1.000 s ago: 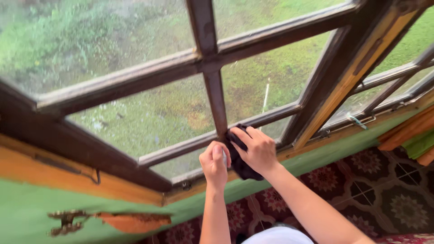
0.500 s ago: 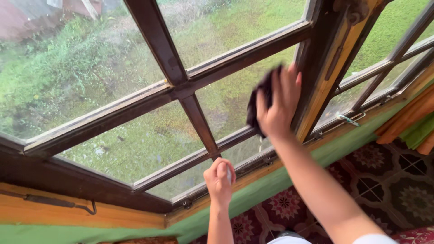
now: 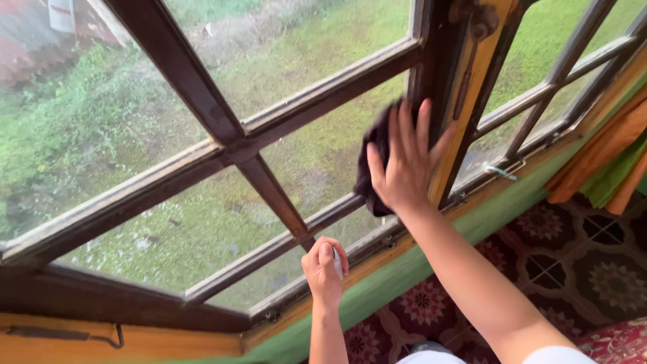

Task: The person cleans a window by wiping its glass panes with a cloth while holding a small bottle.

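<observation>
A dark wooden window frame (image 3: 222, 152) looks onto green grass (image 3: 317, 61). Below runs a green wall (image 3: 377, 286). Patterned red floor (image 3: 573, 263) and orange curtain (image 3: 610, 145) lie right.

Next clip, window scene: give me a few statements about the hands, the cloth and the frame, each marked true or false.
1. The right hand presses a dark cloth flat against a window pane. True.
2. The left hand lies open, palm on the glass. False: it is closed around a small pale object, low by the window frame.
3. The window frame is white plastic. False: it is dark brown wood.
4. Grass shows through the glass. True.
5. The two hands touch each other. False: they are apart, the right one higher.
</observation>
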